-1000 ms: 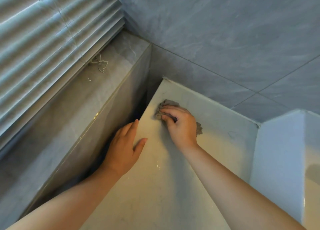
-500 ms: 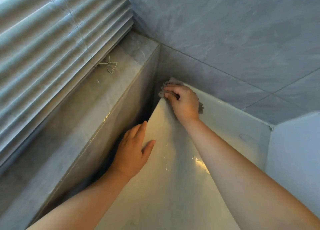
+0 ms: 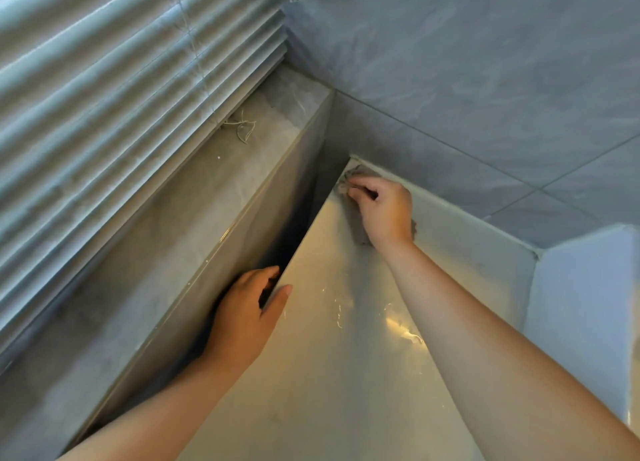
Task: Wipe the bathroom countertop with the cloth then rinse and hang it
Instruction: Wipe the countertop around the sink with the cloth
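Cloth (image 3: 360, 232), grey and bunched, lies in the far left corner of the pale countertop (image 3: 329, 356), just where the low upstand (image 3: 467, 242) meets the tiled wall (image 3: 485, 79). The right hand (image 3: 382, 207) covers most of it, with the fingers curled down and gripping the cloth against the surface; only bits of fabric show past the fingertips and beside the wrist. The left hand (image 3: 246, 308) holds the countertop's left edge, nearer the person, thumb lying on top and fingers going down into the dark gap beside it. Wet streaks glint on the countertop between the two arms. Beyond the gap runs a stone ledge (image 3: 173, 235) with a loose cord (image 3: 242, 129) on it, beneath closed blinds (image 3: 104, 79).
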